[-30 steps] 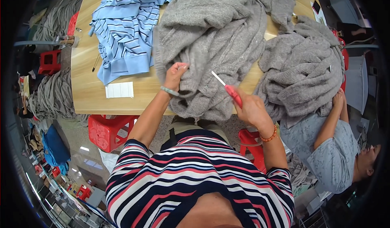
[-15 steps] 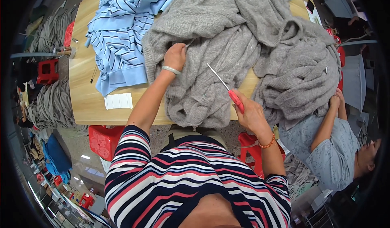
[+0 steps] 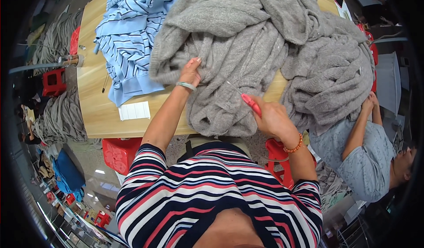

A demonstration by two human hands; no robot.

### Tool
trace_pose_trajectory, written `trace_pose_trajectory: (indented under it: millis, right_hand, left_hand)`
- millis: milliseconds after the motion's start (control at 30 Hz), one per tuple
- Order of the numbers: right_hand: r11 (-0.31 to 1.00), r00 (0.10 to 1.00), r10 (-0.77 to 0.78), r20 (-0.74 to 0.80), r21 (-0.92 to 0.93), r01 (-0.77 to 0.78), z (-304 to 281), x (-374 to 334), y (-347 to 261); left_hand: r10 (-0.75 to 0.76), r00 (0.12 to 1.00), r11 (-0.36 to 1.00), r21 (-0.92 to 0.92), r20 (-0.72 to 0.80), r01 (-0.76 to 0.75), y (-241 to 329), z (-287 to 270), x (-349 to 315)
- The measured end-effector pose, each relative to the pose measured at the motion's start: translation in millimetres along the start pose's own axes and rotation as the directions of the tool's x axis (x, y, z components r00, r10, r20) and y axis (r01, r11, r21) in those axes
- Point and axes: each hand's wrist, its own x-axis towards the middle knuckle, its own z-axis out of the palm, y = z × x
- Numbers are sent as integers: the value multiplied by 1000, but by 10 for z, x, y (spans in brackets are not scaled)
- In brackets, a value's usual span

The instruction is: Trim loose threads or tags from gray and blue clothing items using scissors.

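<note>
My left hand (image 3: pixel 190 72) is closed on a fold of the grey knit garment (image 3: pixel 240 49), pinching it near its ribbed edge. A bunched part of that garment hangs over the front of the table. In my right hand (image 3: pixel 277 122) are red-handled scissors (image 3: pixel 251 103), the slim metal blades pointing up and left. Their tip lies over the grey knit, a short way to the right of my left hand; whether it touches the cloth I cannot tell.
A light-blue striped garment (image 3: pixel 128 40) lies left on the wooden table (image 3: pixel 95 102), beside a white card (image 3: pixel 134 111). At right, a co-worker's hands (image 3: pixel 370 103) are at another grey knit heap (image 3: pixel 331 80). Red stools (image 3: pixel 118 154) stand below the table's front edge.
My left hand has drawn back slightly toward me, its fingers on the knit. The scissors have moved down and left, their tip lower over the cloth.
</note>
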Motion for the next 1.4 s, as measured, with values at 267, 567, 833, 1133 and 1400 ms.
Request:
trace_pose_trajectory:
  millis: [267, 567, 833, 1133, 1400]
  right_hand:
    - [1000, 999, 2, -46, -19, -2, 133, 15, -138]
    - [993, 994, -91, 65, -64, 96, 162, 109, -450]
    - [993, 996, -77, -41, -93, 73, 160, 311, -576]
    - [999, 999, -33, 30, -17, 34, 213, 211, -495]
    - [995, 992, -96, -87, 17, 98, 155, 347, -209]
  left_hand:
    - [449, 816, -321, 918, 364, -233, 64, -21, -465]
    - [410, 841, -155, 935, 354, -319, 237, -548, -543]
    - [434, 899, 251, 949, 67, -192, 423, -553, -551]
    - [799, 520, -432, 889, 300, 151, 1084, -649, -112]
    - [609, 695, 374, 634, 383, -677, 1339, 1162, -1160]
